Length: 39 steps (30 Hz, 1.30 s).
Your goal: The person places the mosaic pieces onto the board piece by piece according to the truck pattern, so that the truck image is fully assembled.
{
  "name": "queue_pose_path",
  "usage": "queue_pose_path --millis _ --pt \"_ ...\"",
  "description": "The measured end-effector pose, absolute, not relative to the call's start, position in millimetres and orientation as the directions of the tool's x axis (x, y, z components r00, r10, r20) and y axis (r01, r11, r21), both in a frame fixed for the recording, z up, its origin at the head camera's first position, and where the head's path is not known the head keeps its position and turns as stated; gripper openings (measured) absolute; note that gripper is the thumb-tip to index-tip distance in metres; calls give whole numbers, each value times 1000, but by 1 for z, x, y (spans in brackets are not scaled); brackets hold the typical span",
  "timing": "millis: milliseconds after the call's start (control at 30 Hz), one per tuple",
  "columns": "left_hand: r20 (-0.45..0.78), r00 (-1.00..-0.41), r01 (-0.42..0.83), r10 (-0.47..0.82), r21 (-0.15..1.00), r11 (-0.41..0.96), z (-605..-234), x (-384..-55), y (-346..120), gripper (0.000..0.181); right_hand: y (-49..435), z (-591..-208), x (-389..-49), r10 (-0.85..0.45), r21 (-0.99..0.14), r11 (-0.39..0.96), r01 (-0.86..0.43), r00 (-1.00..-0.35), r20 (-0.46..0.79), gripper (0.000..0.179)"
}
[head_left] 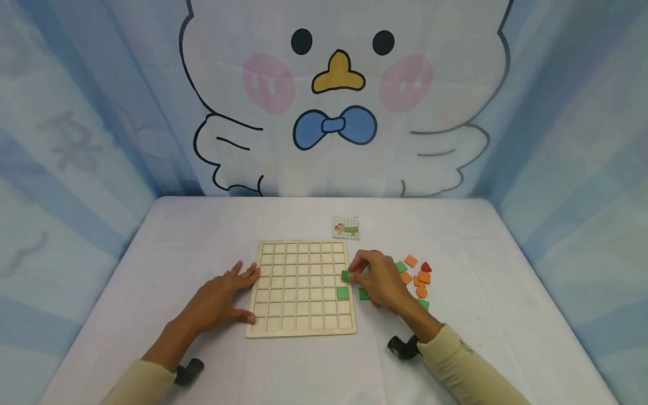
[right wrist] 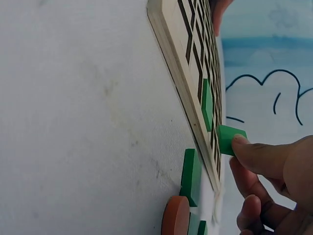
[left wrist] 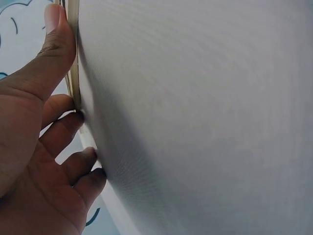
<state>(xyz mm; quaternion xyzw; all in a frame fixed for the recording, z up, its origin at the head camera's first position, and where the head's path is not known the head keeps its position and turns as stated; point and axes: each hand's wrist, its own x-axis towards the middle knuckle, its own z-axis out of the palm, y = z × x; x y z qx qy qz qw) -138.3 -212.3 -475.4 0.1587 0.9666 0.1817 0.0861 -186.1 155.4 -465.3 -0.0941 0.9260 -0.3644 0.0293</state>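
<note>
A wooden grid board (head_left: 302, 336) lies flat on the white table. My left hand (head_left: 217, 298) rests along its left edge, thumb near the front corner and fingers spread, touching the rim. Between thumb and fingers, my right hand (head_left: 382, 281) pinches a green square tile (right wrist: 228, 139), held tilted over the board's right-hand column. One green tile (head_left: 342, 293) sits in a cell of that column, just in front of the held one. Another green tile (right wrist: 190, 177) lies on the table beside the board, next to an orange round piece (right wrist: 175, 215).
Loose pieces lie right of the board: orange squares (head_left: 424, 277), an orange disc (head_left: 422, 292), a red piece (head_left: 426, 267) and green tiles (head_left: 423, 304), partly behind the right hand. A small picture card (head_left: 346, 228) lies behind the board. Printed curtains (head_left: 334, 169) enclose the table.
</note>
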Motion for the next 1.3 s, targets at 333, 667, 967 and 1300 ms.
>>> queue_pose_path --millis 333,667,967,1300 --pt "-111 -936 273 335 371 887 -478 -139 -212 114 144 -468 -185 -222 -659 732 -172 -975 7 18" --pt "-109 -934 280 339 367 887 -478 -138 -212 113 143 -471 -186 -248 -626 759 -179 -968 -24 15" --pt "-111 -933 279 343 378 882 -476 -137 -212 112 142 -467 -187 -247 -599 784 -163 -967 -61 12" --pt "-104 -937 277 334 363 890 -476 -138 -212 112 148 -461 -189 -204 -618 778 -114 -976 -77 16"
